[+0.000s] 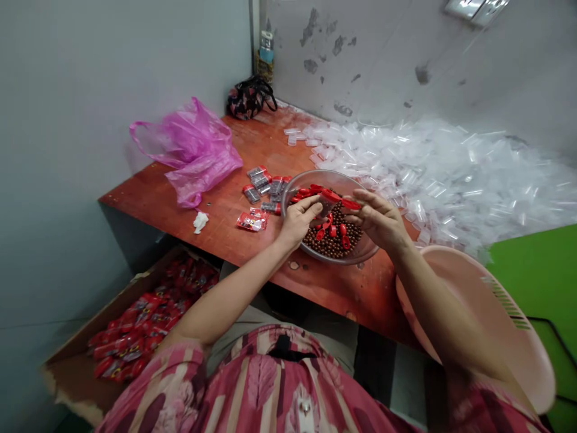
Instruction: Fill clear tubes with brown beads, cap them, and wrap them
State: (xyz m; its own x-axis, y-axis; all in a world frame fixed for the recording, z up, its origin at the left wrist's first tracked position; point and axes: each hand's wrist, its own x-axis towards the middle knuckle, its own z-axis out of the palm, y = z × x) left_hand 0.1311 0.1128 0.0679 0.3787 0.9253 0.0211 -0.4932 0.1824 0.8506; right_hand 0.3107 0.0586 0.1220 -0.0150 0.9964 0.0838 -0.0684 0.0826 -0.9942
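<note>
Over a bowl, my left hand (298,224) pinches a small clear plastic container (325,207) with a red cap (331,195) on its upper end. A red flip lid (351,204) stands out from the cap toward the right. My right hand (383,219) has its fingertips around the end of that lid. Below both hands, the see-through bowl (333,262) holds many round brown balls (331,245). Several loose red caps (345,238) lie among the balls. What is inside the held container is hard to make out.
Filled red-capped containers (260,179) and red packets (252,220) lie left of the bowl. A pink bag (198,150) sits farther left. Clear empty containers (433,168) heap at right, behind a pink basin (487,319). A cardboard box (72,370) holds red packs below.
</note>
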